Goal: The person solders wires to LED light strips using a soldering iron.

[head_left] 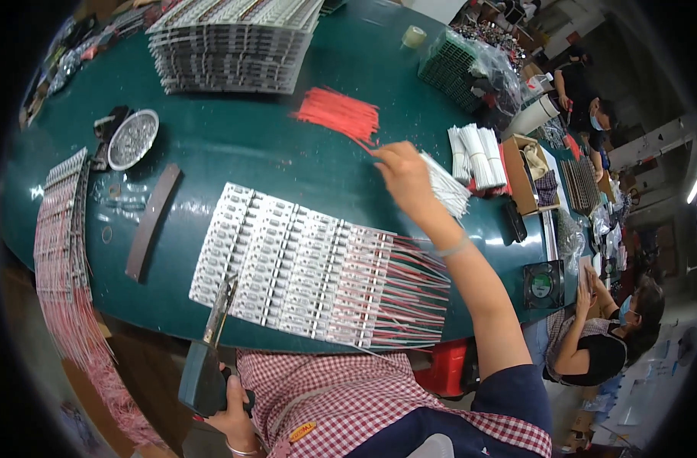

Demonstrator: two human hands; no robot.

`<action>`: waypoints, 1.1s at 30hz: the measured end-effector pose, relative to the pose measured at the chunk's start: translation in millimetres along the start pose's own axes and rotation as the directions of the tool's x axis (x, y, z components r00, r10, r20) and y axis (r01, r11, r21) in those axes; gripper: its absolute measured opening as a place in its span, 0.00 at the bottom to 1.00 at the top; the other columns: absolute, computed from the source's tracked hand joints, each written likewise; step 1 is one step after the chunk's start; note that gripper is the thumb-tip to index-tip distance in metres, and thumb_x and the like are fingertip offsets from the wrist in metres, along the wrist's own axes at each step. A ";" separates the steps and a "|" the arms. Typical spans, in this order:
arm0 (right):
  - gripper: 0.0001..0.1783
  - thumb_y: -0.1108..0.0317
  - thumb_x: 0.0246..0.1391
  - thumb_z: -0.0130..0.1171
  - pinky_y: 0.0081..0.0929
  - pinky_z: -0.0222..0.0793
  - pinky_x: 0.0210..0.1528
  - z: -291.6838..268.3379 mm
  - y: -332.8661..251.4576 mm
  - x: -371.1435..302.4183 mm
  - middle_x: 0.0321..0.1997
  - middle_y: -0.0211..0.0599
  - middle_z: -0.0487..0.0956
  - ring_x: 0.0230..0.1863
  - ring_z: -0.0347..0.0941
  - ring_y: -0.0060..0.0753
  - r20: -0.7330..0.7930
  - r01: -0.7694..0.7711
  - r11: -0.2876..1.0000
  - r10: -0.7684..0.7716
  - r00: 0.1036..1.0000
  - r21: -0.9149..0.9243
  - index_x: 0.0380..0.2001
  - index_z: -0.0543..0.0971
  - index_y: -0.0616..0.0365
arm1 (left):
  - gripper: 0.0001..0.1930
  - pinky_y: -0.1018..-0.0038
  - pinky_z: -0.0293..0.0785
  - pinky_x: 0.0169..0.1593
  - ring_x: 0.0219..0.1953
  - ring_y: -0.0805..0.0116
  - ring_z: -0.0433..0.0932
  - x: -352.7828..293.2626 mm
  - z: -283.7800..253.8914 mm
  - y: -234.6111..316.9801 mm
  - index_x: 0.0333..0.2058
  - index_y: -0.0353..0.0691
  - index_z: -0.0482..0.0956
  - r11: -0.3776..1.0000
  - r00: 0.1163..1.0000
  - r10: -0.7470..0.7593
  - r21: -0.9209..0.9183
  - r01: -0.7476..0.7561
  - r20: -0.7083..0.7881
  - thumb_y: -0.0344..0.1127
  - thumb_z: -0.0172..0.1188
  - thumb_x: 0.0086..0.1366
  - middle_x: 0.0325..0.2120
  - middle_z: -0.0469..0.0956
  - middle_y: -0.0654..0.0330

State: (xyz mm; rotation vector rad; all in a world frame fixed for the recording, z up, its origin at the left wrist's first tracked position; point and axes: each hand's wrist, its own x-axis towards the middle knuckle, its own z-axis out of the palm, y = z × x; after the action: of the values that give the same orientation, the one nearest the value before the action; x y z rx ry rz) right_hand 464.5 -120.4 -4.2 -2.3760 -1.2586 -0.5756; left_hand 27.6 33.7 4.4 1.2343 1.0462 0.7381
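Observation:
My left hand [238, 420] grips a dark green soldering gun [201, 375] by its handle. The metal tip reaches over the lower left part of a white panel of small circuit boards [276, 263]. Red and white wires [413, 294] trail from the panel's right side. Farther up the table, my right hand [404, 175] pinches the end of a red wire [368, 146] at the edge of a loose pile of red wires [339, 114]. Beside that hand lies a bunch of white wires [445, 187].
A tall stack of panels [230, 57] stands at the back. On the left are a wired panel [62, 221], a grey bar [153, 221] and a round metal dish [133, 140]. White wire bundles [479, 156], a cardboard box [522, 183] and a seated person [604, 336] are at right.

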 end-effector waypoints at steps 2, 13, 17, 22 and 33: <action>0.16 0.71 0.48 0.67 0.39 0.75 0.52 26.2 -13.7 34.1 0.45 0.38 0.81 0.52 0.75 0.45 0.017 0.032 0.999 -0.032 0.999 -0.010 0.43 0.83 0.55 | 0.18 0.79 0.64 0.24 0.20 0.77 0.68 7.4 -2.8 -8.9 0.53 0.28 0.75 0.999 0.999 0.037 0.002 -0.037 0.023 0.21 0.62 0.65 0.38 0.79 0.55; 0.03 0.72 0.43 0.60 0.34 0.74 0.44 131.4 -22.3 100.0 0.30 0.39 0.79 0.42 0.74 0.40 -0.098 0.010 0.962 -0.038 0.994 -0.273 0.23 0.81 0.57 | 0.10 0.69 0.73 0.44 0.29 0.68 0.74 63.5 -22.7 14.1 0.39 0.37 0.76 0.884 0.880 -0.115 0.452 -0.121 0.461 0.38 0.52 0.77 0.23 0.74 0.61; 0.04 0.73 0.42 0.60 0.34 0.75 0.44 132.2 -22.4 103.7 0.31 0.41 0.78 0.42 0.75 0.42 -0.108 0.004 0.977 -0.027 0.994 -0.212 0.24 0.82 0.59 | 0.18 0.66 0.71 0.49 0.30 0.63 0.74 77.5 -27.9 5.8 0.30 0.39 0.76 0.832 0.825 -0.041 0.477 -0.285 0.564 0.44 0.48 0.78 0.23 0.74 0.61; 0.04 0.79 0.43 0.58 0.40 0.76 0.45 127.1 -20.2 107.1 0.36 0.45 0.77 0.44 0.74 0.47 -0.076 -0.043 0.991 0.033 0.997 -0.127 0.26 0.80 0.61 | 0.23 0.65 0.69 0.48 0.30 0.61 0.73 70.4 -21.0 16.6 0.26 0.41 0.75 0.798 0.837 -0.048 0.525 -0.295 0.544 0.49 0.45 0.78 0.23 0.73 0.62; 0.06 0.75 0.50 0.59 0.45 0.78 0.42 28.9 -58.6 118.3 0.39 0.48 0.79 0.44 0.80 0.51 0.273 0.151 0.986 -0.125 0.954 -0.074 0.32 0.82 0.60 | 0.21 0.67 0.66 0.53 0.36 0.64 0.72 33.0 -8.0 43.6 0.44 0.40 0.77 0.827 0.933 -0.214 0.562 0.017 0.288 0.54 0.47 0.77 0.29 0.74 0.60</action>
State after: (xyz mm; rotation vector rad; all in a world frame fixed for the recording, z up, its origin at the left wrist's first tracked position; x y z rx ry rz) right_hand 480.8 5.5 41.9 -2.5233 -1.5549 -0.3687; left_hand 36.4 75.6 39.3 1.7032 1.0649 0.0964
